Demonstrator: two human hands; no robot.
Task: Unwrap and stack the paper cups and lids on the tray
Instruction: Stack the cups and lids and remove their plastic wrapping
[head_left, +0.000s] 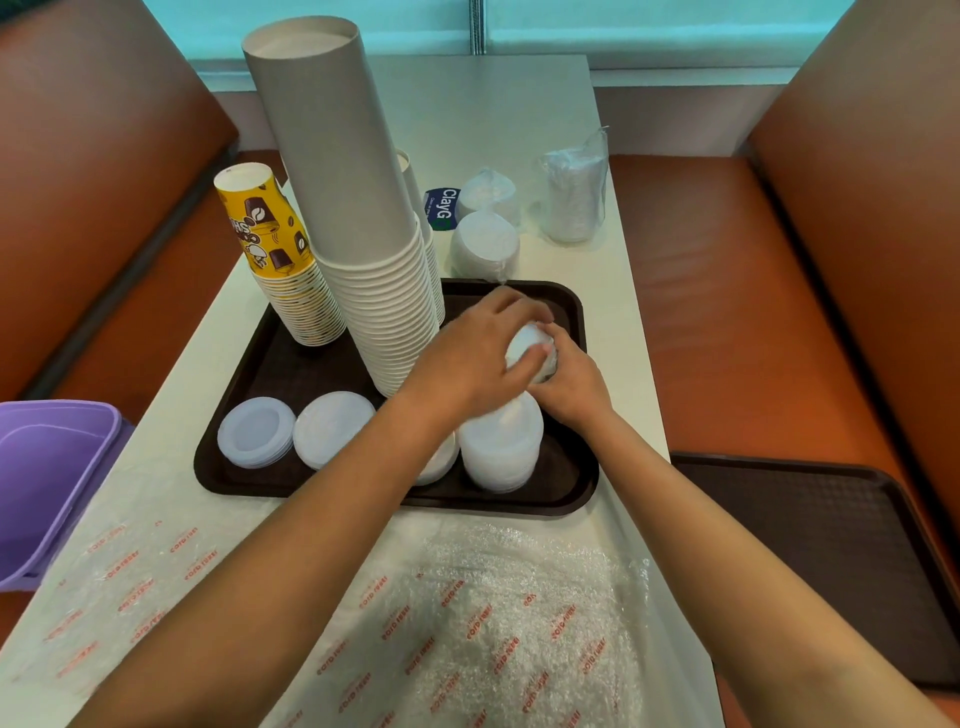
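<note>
A dark brown tray (249, 374) lies on the white table. On it stand a tall stack of white paper cups (358, 218) and a shorter stack of yellow printed cups (275, 249). Three piles of white lids lie along its front: one at the left (255, 431), one beside it (332, 428) and a taller one at the right (498, 447). Over the tray's right side, my left hand (478, 348) and my right hand (571, 384) both grip a small stack of white lids (527, 348). Wrapped lid packs (485, 244) and a wrapped pack of clear lids (574, 195) lie behind the tray.
Crumpled clear plastic wrap with red print (493, 623) covers the table's near end. A purple bin (47, 478) stands at the left. A second brown tray (831, 561) rests on the orange bench seat at the right. A blue label (442, 208) lies behind the cups.
</note>
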